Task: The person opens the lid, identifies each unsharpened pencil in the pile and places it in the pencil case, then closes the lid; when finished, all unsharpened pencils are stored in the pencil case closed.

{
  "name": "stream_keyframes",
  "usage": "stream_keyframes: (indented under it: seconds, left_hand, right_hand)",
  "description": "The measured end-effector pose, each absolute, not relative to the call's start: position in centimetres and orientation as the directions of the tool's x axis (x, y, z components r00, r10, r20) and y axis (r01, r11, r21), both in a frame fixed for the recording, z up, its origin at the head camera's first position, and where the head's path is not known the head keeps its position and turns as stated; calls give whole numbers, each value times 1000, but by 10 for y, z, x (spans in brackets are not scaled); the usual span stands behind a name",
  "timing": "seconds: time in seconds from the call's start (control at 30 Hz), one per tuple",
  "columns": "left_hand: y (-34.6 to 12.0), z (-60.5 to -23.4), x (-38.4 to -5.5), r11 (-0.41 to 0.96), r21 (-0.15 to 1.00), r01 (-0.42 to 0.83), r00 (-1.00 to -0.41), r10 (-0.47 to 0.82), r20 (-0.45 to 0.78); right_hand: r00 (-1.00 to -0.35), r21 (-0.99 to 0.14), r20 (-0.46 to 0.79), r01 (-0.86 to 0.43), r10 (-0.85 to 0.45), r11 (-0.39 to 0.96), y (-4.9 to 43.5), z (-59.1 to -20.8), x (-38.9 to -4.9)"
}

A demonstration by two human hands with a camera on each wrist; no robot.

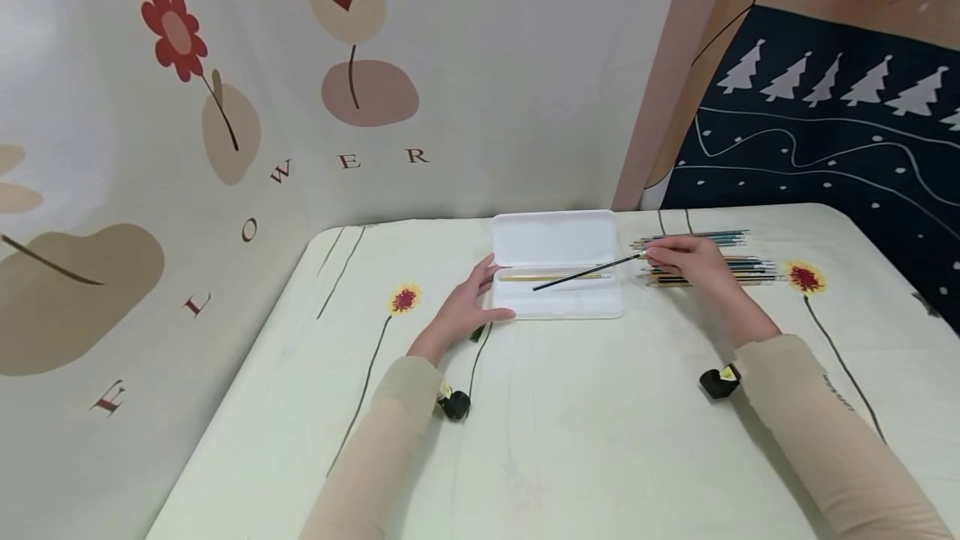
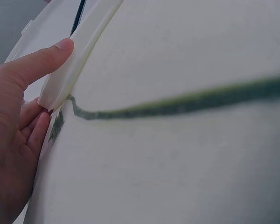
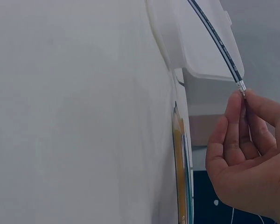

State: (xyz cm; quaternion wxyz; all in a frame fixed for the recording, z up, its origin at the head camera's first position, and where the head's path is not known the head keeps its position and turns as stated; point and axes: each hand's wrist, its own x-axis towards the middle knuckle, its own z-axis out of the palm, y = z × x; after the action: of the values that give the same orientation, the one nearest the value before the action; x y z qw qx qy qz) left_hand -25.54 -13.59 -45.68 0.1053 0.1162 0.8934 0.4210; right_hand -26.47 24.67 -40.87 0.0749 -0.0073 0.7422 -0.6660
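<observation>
A white pencil case lies unfolded on the table, its lid tipped back. My left hand holds the case's left end, thumb along the front rim and fingers at the side; the left wrist view shows this hand close up. Between thumb and fingertips, my right hand pinches a dark striped pencil by its metal-ferrule end. The pencil slants over the case, its far end down and to the left. Inside the case lies a yellow pencil. In the right wrist view the pinched pencil shows pale stripes.
Right of the case, partly behind my right hand, lie piles of pencils, dark and yellow ones nearer and green-blue ones farther back. The tablecloth has printed flowers. A patterned curtain hangs behind the table.
</observation>
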Motion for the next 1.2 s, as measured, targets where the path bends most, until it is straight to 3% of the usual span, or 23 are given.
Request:
stream_keyframes:
  seconds: [0.33,0.63,1.2]
  left_hand:
    - [-136,-458,-256,616,777,131,-950,302,-79]
    - [-137,-458,-256,610,782,126,-950,302,-82]
    - [-137,-458,-255,601,790,121,-950,300,-83]
  right_hand:
    - [-988,-966,-98,66,-121,248,229,-412,-266]
    - [-969,-936,-174,108,-175,334,223,-414,-268]
    - [-954,-876,-149,5,-259,482,210,-415,-267]
